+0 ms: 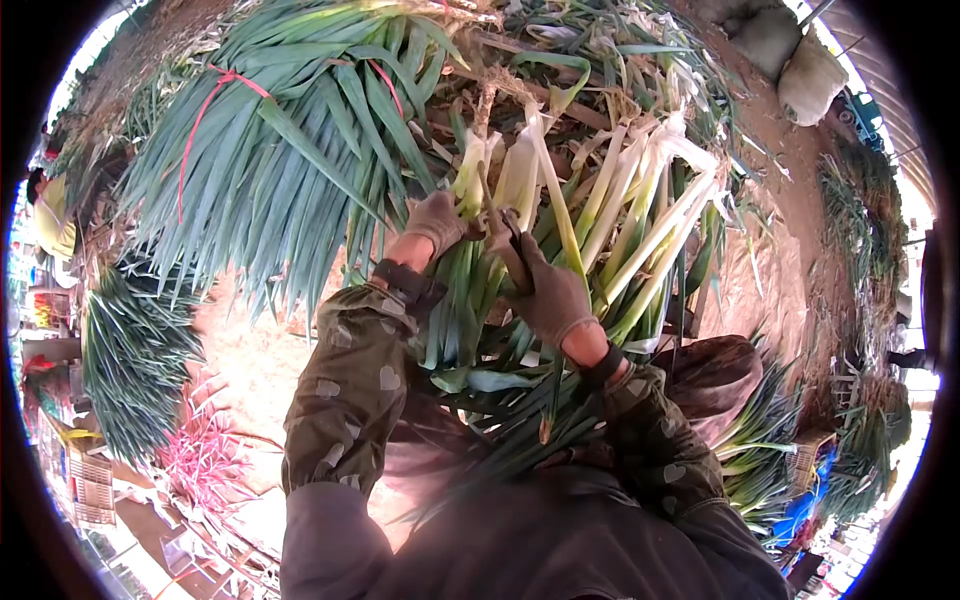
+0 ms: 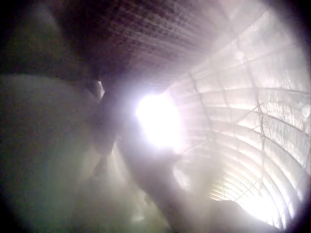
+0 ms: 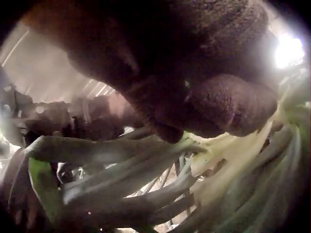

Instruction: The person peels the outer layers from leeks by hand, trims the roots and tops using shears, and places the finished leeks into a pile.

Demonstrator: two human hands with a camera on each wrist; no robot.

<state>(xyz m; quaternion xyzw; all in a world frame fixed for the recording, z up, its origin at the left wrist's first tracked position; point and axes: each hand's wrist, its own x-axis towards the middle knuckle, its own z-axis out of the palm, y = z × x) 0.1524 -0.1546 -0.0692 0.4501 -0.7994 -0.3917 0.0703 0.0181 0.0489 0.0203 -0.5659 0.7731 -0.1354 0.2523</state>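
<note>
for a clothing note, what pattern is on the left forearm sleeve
The left sleeve is dark olive with pale heart shapes, best seen in the head view.

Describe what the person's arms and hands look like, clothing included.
The left hand and right hand wear brownish-grey gloves with a knit-like texture, ending at the wrist. Each wrist carries a dark band. The sleeves are dark olive, printed with pale grey hearts, and meet a plain dark garment higher up.
</note>
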